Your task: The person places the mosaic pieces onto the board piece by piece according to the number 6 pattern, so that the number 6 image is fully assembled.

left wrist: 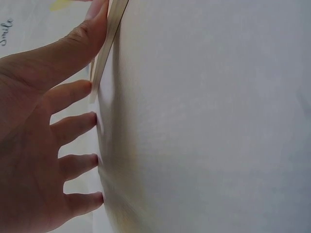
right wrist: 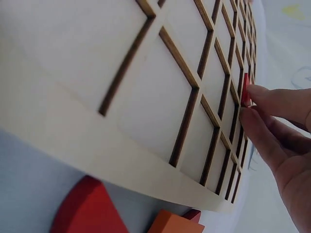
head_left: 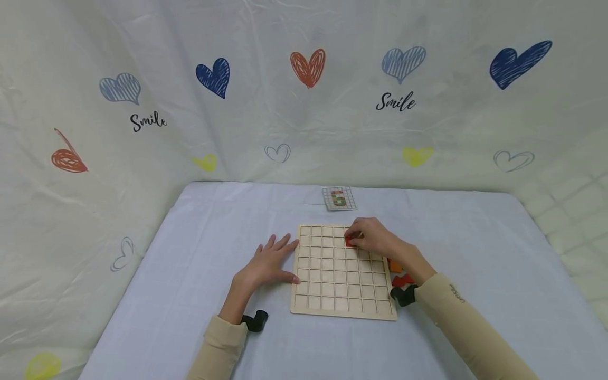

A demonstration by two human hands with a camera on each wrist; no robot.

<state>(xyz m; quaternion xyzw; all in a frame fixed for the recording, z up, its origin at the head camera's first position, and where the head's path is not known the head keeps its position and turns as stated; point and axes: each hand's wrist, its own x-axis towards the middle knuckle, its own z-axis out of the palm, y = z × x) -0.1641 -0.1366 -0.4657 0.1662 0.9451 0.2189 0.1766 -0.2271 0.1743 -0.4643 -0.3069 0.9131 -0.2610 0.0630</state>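
Observation:
A pale wooden grid board [head_left: 328, 274] lies on the white-covered table. My left hand [head_left: 266, 264] is spread at its left side, thumb and index fingertip touching the board's edge; the left wrist view shows the other fingertips on the cloth. With thumb and fingers, my right hand [head_left: 375, 237] pinches a small red tile [head_left: 349, 241] at a cell in one of the far rows. In the right wrist view the red tile [right wrist: 245, 90] is partly covered by the fingertips. The tile's full outline is hidden.
Beyond the board lies a small card [head_left: 339, 198] with a gridded, coloured figure. Beside the board's right edge, partly under the right forearm, are an orange piece [head_left: 394, 266] and red pieces [head_left: 402, 280]. A white curtain [head_left: 256, 121] printed with hearts hangs behind the table.

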